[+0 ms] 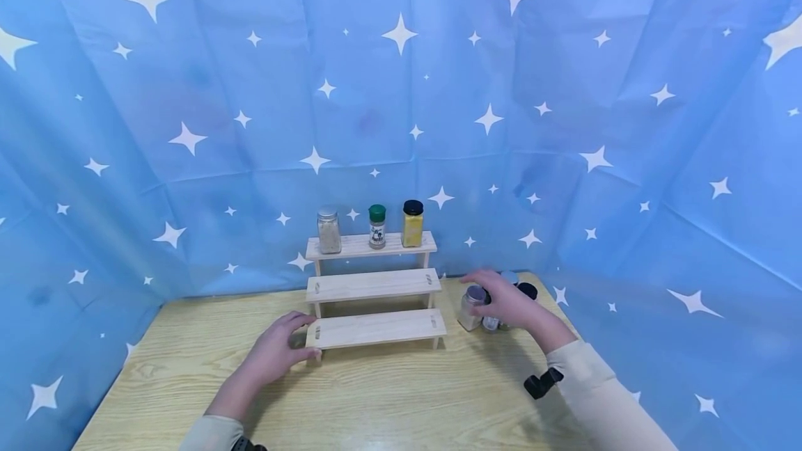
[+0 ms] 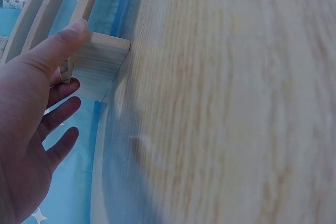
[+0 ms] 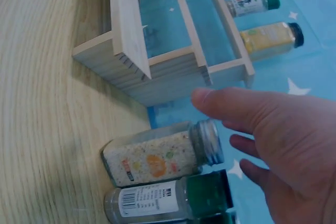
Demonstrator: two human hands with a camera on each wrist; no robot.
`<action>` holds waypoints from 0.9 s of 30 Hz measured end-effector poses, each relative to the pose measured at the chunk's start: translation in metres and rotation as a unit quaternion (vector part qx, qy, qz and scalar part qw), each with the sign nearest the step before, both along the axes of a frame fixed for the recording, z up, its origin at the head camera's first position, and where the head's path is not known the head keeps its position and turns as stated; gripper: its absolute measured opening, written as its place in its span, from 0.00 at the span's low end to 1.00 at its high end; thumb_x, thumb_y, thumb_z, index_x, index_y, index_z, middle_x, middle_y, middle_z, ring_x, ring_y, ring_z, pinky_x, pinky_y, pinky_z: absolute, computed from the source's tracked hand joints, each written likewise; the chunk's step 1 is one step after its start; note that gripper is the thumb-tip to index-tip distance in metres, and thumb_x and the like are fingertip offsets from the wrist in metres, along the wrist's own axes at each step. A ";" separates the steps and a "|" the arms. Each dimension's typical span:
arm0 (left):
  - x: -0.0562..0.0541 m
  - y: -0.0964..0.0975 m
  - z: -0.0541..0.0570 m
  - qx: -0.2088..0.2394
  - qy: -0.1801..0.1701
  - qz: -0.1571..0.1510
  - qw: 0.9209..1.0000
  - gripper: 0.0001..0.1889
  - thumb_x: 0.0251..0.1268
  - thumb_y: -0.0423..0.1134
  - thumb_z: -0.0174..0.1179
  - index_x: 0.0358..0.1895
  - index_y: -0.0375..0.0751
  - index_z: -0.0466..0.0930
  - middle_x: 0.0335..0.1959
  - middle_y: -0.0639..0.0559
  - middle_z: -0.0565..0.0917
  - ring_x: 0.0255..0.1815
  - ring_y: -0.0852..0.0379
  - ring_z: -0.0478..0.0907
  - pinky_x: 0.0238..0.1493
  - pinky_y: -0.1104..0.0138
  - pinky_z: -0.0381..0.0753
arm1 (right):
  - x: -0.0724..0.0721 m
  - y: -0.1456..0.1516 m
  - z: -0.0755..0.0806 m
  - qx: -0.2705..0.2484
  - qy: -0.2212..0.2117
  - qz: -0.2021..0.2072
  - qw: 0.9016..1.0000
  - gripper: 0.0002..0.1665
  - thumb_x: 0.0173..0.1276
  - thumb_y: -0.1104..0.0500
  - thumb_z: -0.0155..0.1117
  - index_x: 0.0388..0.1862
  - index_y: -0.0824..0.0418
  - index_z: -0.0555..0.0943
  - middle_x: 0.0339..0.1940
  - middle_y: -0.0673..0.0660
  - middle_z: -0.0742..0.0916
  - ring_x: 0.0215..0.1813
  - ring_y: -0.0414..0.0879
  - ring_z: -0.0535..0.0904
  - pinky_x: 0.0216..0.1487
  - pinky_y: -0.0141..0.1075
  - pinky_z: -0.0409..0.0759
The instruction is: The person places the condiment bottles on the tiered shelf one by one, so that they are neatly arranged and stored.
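A three-tier wooden shelf rack point(image 1: 376, 329) stands on the table. My left hand point(image 1: 272, 350) holds the left end of its lowest tier between thumb point(image 2: 73, 32) and index finger, the other fingers spread apart. To the right of the rack, my right hand point(image 1: 507, 301) hovers over a group of spice jars, fingers relaxed and holding nothing. Nearest to it is a square glass jar point(image 3: 152, 156) with a silver lid and pale, speckled contents. Beside that jar stands a green-capped spice bottle point(image 3: 152, 200) with a white label. My right hand partly hides the group in the head view.
On the top tier stand a silver-lidded jar point(image 1: 329, 232), a green-capped bottle point(image 1: 376, 228) and a yellow jar point(image 1: 412, 225) with a black lid. A black-lidded jar point(image 1: 528, 291) is at the group's right. A blue star-patterned curtain point(image 1: 401, 103) hangs behind the table point(image 1: 401, 402).
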State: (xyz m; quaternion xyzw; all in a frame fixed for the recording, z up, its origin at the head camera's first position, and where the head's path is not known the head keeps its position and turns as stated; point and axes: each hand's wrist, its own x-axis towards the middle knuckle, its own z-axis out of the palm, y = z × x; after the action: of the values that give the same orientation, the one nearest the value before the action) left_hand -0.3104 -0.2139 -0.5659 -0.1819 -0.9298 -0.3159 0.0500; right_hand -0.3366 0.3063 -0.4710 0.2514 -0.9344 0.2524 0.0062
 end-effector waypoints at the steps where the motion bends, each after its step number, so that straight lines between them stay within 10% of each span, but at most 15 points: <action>1: 0.000 0.000 0.000 0.000 0.000 0.000 1.000 0.39 0.63 0.52 0.83 0.75 0.43 0.81 0.70 0.47 0.83 0.73 0.36 0.78 0.74 0.36 0.78 | 0.000 0.000 -0.001 0.004 0.001 0.002 1.000 0.36 0.76 0.61 0.78 0.79 0.60 0.78 0.78 0.68 0.78 0.78 0.69 0.73 0.73 0.67 0.78; 27: 0.002 0.002 0.003 0.009 -0.010 0.007 1.000 0.38 0.63 0.50 0.83 0.75 0.44 0.81 0.69 0.48 0.83 0.73 0.36 0.78 0.74 0.36 0.77 | -0.013 0.006 -0.022 0.031 0.014 -0.011 0.999 0.31 0.74 0.61 0.80 0.74 0.60 0.83 0.68 0.61 0.86 0.64 0.58 0.84 0.61 0.55 0.87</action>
State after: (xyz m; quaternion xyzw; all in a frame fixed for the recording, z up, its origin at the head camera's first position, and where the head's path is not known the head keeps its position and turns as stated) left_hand -0.3081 -0.2116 -0.5629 -0.1715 -0.9286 -0.3261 0.0447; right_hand -0.3492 0.3120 -0.4931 0.2450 -0.9441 0.2200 0.0141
